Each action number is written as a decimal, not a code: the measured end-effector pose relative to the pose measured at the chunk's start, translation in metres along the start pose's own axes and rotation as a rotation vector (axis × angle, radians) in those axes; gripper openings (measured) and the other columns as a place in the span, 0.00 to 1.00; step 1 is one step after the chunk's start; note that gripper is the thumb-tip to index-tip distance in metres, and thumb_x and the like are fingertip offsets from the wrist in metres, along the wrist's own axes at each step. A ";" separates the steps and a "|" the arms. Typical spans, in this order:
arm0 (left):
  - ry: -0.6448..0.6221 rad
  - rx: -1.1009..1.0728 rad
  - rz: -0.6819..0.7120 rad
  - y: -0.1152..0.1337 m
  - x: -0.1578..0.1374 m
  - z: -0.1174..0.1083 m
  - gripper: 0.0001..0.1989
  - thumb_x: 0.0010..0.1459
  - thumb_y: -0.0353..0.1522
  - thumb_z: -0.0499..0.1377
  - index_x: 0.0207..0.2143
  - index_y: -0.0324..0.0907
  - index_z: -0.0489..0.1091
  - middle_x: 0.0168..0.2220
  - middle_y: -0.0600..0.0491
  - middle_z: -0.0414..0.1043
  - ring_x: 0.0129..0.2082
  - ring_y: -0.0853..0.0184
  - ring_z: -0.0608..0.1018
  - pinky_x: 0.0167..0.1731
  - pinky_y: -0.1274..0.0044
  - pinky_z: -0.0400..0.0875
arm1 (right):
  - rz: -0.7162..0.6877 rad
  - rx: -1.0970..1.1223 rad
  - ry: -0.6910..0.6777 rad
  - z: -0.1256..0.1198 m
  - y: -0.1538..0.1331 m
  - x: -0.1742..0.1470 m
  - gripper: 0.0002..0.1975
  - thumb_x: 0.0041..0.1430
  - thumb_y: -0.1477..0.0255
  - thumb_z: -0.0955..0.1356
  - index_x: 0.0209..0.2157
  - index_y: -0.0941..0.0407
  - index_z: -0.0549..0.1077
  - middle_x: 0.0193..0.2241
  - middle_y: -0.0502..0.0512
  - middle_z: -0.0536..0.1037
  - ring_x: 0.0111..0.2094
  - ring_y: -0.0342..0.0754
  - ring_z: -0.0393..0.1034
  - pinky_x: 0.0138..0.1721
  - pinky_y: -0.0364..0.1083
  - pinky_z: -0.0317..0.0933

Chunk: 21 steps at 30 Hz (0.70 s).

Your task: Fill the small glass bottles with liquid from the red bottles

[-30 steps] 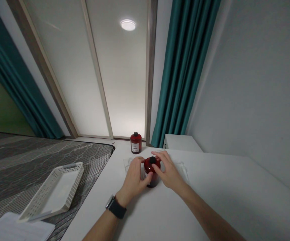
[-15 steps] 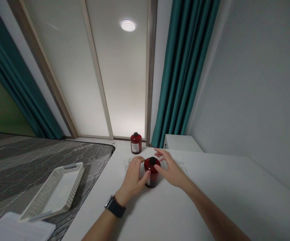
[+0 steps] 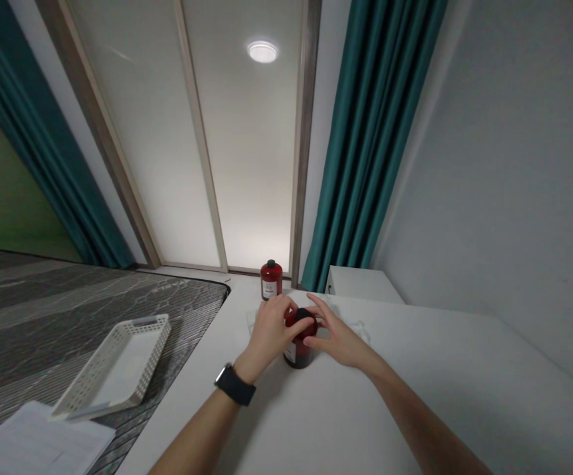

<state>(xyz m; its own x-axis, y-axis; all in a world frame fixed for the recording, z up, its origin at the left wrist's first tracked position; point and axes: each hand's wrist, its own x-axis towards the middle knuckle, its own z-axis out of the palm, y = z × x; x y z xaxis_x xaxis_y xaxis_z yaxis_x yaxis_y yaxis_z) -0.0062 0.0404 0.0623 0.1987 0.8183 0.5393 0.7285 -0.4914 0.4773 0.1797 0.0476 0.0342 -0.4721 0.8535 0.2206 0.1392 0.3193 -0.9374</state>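
Note:
A dark red bottle (image 3: 300,355) with a black cap and a white label stands upright on the white table (image 3: 336,422). My left hand (image 3: 271,330), with a dark watch on its wrist, is closed round the black cap (image 3: 304,314), thumb in front and fingers behind. From the right, my right hand (image 3: 338,336) curves round the bottle's shoulder, thumb and fingers against it. A second red bottle (image 3: 271,282) of the same kind stands behind, near the table's far edge. Clear plastic (image 3: 362,330) lies behind my hands, partly hidden.
To the left, a white perforated basket (image 3: 118,369) and sheets of paper (image 3: 39,442) lie on a grey striped bed-like surface (image 3: 68,310). Past the table's far edge are a white cabinet (image 3: 360,284), a green curtain (image 3: 366,165) and frosted sliding doors (image 3: 247,165).
My left hand has moved up from the bottle's side onto its cap. My right hand has drawn in against the bottle. The view has shifted slightly.

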 end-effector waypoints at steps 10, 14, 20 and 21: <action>-0.252 -0.188 0.049 -0.005 0.012 -0.016 0.08 0.61 0.37 0.60 0.32 0.41 0.70 0.26 0.56 0.69 0.26 0.66 0.70 0.27 0.76 0.60 | 0.004 0.028 0.020 0.000 0.004 0.001 0.44 0.51 0.77 0.74 0.65 0.45 0.53 0.59 0.57 0.69 0.53 0.51 0.70 0.58 0.60 0.62; -0.242 -0.089 0.153 -0.006 0.014 -0.021 0.08 0.62 0.37 0.59 0.33 0.42 0.71 0.28 0.55 0.71 0.28 0.64 0.71 0.33 0.73 0.63 | -0.032 0.010 0.020 0.000 0.007 0.001 0.44 0.52 0.77 0.74 0.66 0.46 0.52 0.57 0.56 0.71 0.54 0.51 0.70 0.60 0.59 0.59; -0.168 0.172 0.144 0.004 0.014 -0.017 0.13 0.60 0.42 0.62 0.31 0.43 0.67 0.29 0.53 0.73 0.30 0.61 0.74 0.37 0.68 0.64 | -0.002 0.016 0.007 0.000 0.009 0.002 0.45 0.53 0.75 0.73 0.67 0.46 0.51 0.58 0.58 0.69 0.51 0.50 0.71 0.55 0.57 0.65; -0.169 0.172 0.126 0.005 0.014 -0.016 0.13 0.60 0.41 0.62 0.30 0.43 0.67 0.28 0.54 0.73 0.28 0.61 0.74 0.36 0.68 0.64 | -0.002 0.009 0.010 0.000 0.008 0.002 0.45 0.52 0.76 0.73 0.67 0.46 0.51 0.58 0.58 0.69 0.52 0.50 0.71 0.56 0.57 0.64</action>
<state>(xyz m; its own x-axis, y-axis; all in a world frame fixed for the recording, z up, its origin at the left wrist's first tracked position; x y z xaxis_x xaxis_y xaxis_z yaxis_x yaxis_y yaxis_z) -0.0099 0.0451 0.0832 0.3909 0.7989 0.4571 0.7890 -0.5466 0.2806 0.1801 0.0523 0.0270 -0.4639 0.8569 0.2250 0.1302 0.3171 -0.9394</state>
